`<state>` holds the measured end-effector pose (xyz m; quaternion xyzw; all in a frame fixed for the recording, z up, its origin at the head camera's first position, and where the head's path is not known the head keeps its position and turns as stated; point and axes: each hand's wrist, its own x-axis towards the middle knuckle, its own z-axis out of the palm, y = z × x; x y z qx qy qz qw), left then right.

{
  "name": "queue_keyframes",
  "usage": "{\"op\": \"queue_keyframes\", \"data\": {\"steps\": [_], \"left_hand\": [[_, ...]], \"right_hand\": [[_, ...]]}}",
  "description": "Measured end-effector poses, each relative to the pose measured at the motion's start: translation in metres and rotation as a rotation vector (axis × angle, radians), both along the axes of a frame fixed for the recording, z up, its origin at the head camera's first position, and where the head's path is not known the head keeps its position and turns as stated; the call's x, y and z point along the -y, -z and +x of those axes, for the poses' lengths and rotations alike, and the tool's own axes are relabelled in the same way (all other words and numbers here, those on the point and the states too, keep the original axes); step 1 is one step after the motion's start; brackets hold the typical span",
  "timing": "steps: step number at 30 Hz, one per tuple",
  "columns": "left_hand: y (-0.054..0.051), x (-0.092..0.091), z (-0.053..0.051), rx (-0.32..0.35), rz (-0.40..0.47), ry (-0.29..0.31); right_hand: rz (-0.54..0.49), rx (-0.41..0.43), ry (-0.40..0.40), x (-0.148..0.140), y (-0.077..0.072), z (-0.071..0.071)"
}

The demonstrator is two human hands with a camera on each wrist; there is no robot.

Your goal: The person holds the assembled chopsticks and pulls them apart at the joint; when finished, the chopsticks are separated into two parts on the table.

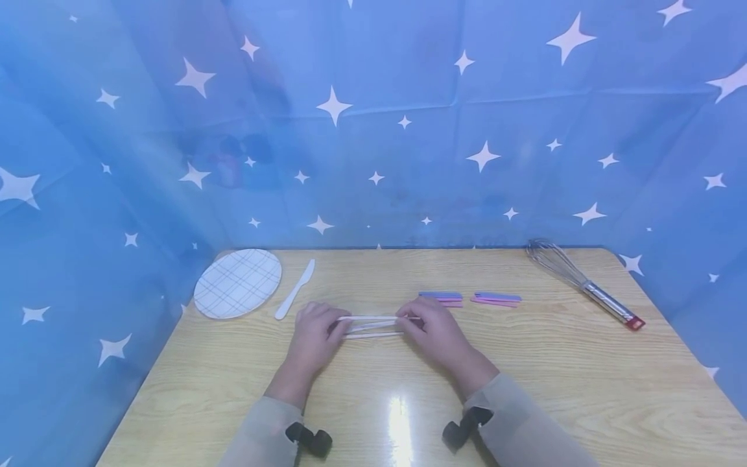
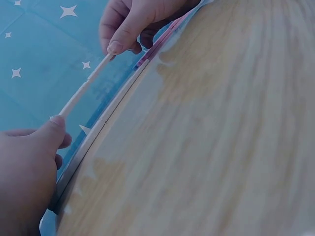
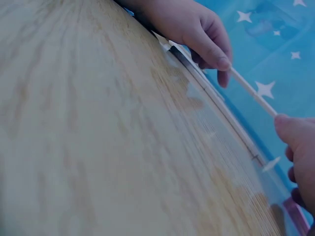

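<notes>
Between my two hands stretches a thin white stick (image 1: 370,318), raised off the wooden table. My left hand (image 1: 315,331) pinches its left end between thumb and fingers, while my right hand (image 1: 434,327) pinches the right end. In the left wrist view the held stick (image 2: 78,96) has a small step near its middle, and the right wrist view shows it (image 3: 253,92) clear of the tabletop. More white sticks (image 1: 373,335) lie on the table just below and nearer me, their ends partly hidden by my hands.
Blue and pink sticks lie in two small groups, one (image 1: 446,301) behind my right hand and another (image 1: 496,299) farther right. A wire whisk (image 1: 589,285) rests at the back right. On the left are a white checked plate (image 1: 238,283) and a white knife (image 1: 296,288).
</notes>
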<state>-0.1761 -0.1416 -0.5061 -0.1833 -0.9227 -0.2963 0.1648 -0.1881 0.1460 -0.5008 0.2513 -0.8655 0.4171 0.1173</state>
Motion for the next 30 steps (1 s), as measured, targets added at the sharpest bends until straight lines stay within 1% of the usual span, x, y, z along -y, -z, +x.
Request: {"op": "queue_keyframes", "data": {"steps": [5,9,14,16,24,27,30], "left_hand": [[0.001,0.003,0.0,-0.022,-0.001,0.012],[0.001,0.005,0.0,-0.025,-0.011,0.015],[0.001,0.005,0.0,-0.036,-0.005,0.021],[0.001,0.004,0.0,-0.044,-0.005,0.023],[0.003,-0.008,-0.003,-0.044,-0.009,0.027],[0.003,-0.014,-0.004,-0.044,-0.01,0.029],[0.003,-0.019,-0.005,-0.045,-0.02,0.035]], "right_hand": [[-0.006,-0.004,-0.019,0.001,-0.001,0.0],[0.003,0.003,-0.021,0.002,-0.003,0.0],[0.015,-0.027,-0.022,0.0,-0.002,0.0],[0.018,-0.026,-0.022,-0.001,-0.002,0.0],[0.003,0.067,0.04,-0.011,0.001,0.003],[0.002,0.06,0.046,-0.016,0.002,0.003],[-0.006,0.028,0.048,-0.021,0.003,0.003]]}}
